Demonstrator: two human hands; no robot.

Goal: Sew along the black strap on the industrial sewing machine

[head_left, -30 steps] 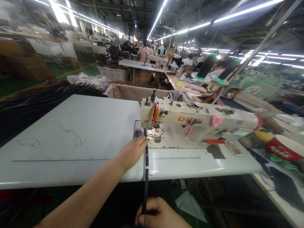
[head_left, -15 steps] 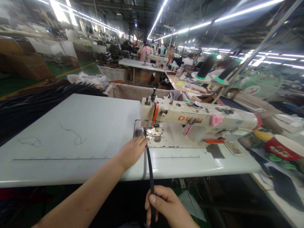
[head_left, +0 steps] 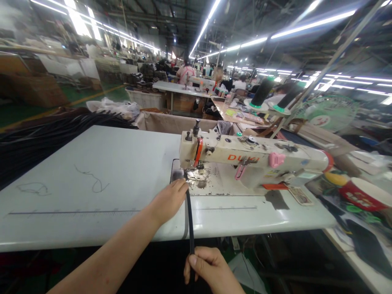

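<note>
A long narrow black strip runs from under the needle area of a white sewing machine down over the table's front edge. My left hand lies on the table just in front of the presser foot, fingers together and closed on the strip's upper part; its fingertips partly cover the strip. Below the table edge, my right hand pinches the same strip between thumb and fingers. Between the hands the strip hangs fairly straight. The exact stitching point is hard to make out.
Loose threads lie on the white sewing table, left of the machine. A heap of black strips sits beyond its left edge. Thread cones stand behind the machine. At right is a red-and-white tub. Other people work farther back.
The view has tilted slightly, so the table and machine sit a little lower in the picture. Both hands keep hold of the strip, which hangs a little straighter.
</note>
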